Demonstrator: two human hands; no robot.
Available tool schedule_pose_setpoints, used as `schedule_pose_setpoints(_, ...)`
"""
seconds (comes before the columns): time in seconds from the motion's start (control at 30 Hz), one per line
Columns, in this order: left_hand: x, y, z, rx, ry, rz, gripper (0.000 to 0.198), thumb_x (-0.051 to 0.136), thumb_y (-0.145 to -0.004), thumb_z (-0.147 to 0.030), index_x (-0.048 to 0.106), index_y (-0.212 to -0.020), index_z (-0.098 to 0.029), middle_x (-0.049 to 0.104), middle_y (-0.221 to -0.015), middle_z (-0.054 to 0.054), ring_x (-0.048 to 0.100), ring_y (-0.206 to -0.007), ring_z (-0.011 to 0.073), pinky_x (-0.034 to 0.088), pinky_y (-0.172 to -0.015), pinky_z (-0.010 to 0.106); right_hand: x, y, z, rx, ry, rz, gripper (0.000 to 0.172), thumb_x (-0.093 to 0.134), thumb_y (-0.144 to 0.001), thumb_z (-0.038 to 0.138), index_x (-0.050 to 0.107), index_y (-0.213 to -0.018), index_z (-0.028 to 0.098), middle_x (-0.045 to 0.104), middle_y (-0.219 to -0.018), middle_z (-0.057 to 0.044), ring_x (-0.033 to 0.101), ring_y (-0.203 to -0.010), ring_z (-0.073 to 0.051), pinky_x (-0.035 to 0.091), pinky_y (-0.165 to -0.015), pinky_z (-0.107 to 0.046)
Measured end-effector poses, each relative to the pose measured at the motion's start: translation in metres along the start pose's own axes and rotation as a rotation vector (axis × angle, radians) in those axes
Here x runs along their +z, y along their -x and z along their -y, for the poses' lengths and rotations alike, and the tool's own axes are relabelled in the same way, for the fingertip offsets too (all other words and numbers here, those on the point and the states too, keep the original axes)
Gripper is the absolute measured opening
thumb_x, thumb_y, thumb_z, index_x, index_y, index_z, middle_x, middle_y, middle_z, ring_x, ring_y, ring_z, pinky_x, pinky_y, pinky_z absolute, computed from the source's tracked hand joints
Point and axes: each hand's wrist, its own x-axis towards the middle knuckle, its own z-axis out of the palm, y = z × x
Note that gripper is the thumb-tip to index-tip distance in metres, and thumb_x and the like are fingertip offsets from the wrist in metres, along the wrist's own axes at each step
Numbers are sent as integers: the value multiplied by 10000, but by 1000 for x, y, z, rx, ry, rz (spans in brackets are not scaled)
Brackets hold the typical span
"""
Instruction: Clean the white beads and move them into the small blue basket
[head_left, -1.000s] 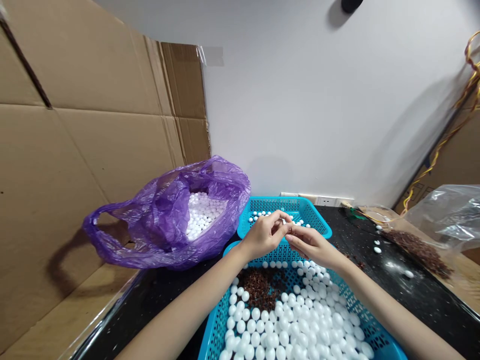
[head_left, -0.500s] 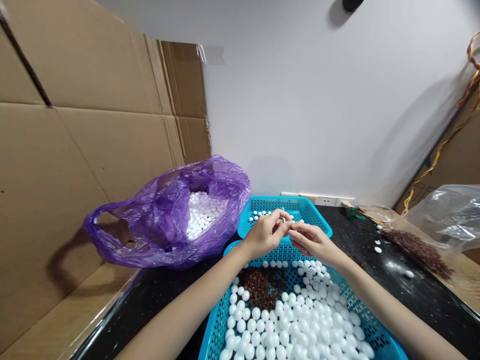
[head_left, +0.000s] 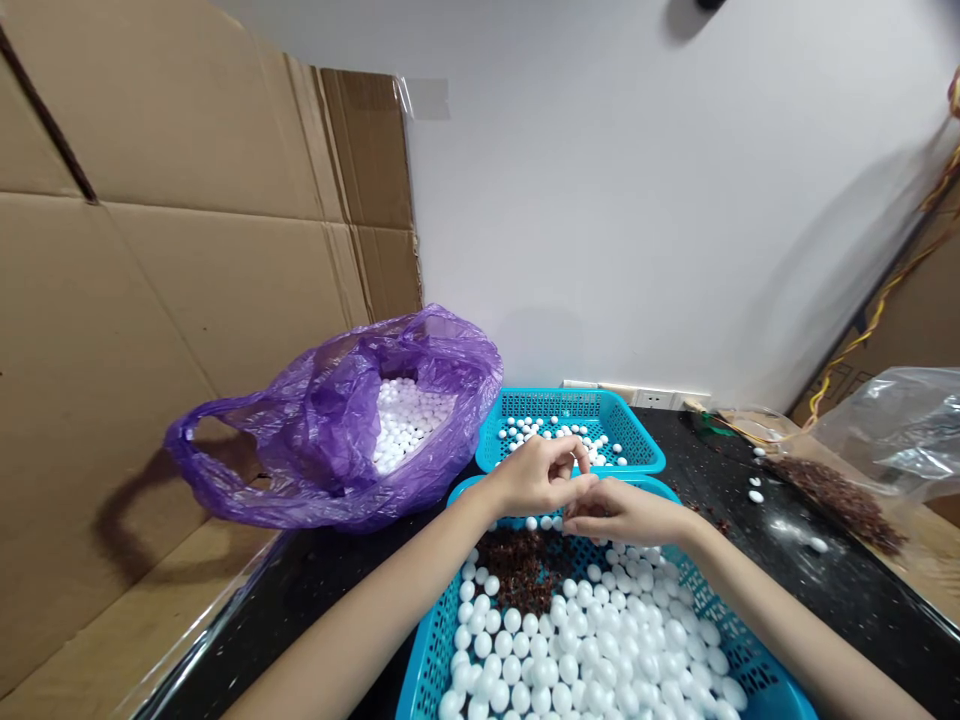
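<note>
My left hand (head_left: 541,476) and my right hand (head_left: 630,512) meet over the far end of the near blue basket (head_left: 429,640). The left thumb and fingers are curled into a pinch; anything between them is hidden. Fingers of my right hand are bent together against the left fingertips, and what they hold cannot be made out. Beneath the hands, many small white balls (head_left: 600,650) fill most of this basket. A heap of dark brown bits (head_left: 521,570) lies in it at the far left. More white balls (head_left: 596,445) are scattered in the far blue basket (head_left: 637,440).
A purple plastic bag (head_left: 315,440) of white balls lies open at the left, beside tall cardboard (head_left: 187,280). On the right, a few loose white balls (head_left: 756,496) and a strip of brown bits (head_left: 840,500) lie near a clear plastic bag (head_left: 892,430). The black tabletop (head_left: 780,580) shows there.
Both hands have dropped slightly, the right one more, from in front of the far basket toward the near one. More white balls in the far basket now show.
</note>
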Motion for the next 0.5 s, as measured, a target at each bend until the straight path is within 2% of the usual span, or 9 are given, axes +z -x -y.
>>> schedule_pose_setpoints(0.07,0,1,-1,-13,-39,57,123,550,-760,-243,578,-687,-148,427,-499,-61,383,-468,66,283,-459,178,-1,0,-2,22,65,52,221,546,-846,334,567,-716,157,481,-551,41,410,-503,-88,306,-487,-228)
schedule_pose_setpoints(0.17,0,2,-3,-79,-98,215,143,540,-693,-180,563,-557,-144,465,-467,-51,409,-444,62,274,-429,172,-1,1,-3,52,100,40,143,564,-821,295,571,-825,152,489,-583,46,417,-520,-88,300,-488,-220)
schedule_pose_setpoints(0.3,2,6,-7,-211,-215,410,127,544,-646,-208,603,-543,-161,512,-454,-43,433,-423,76,284,-405,179,-1,2,-1,90,126,63,172,578,-779,219,567,-936,151,501,-627,43,431,-553,-93,312,-488,-205)
schedule_pose_setpoints(0.37,4,7,-10,-239,-322,455,124,562,-630,-237,614,-541,-169,535,-456,-34,435,-411,86,285,-394,191,-1,3,0,125,162,82,160,584,-768,220,584,-914,156,503,-617,39,435,-550,-96,302,-476,-204)
schedule_pose_setpoints(0.5,6,8,-15,-232,-529,455,114,615,-588,-274,621,-544,-169,557,-478,-15,441,-410,103,270,-386,210,-2,3,1,170,182,93,116,582,-772,245,599,-856,166,530,-616,28,460,-553,-104,305,-473,-207)
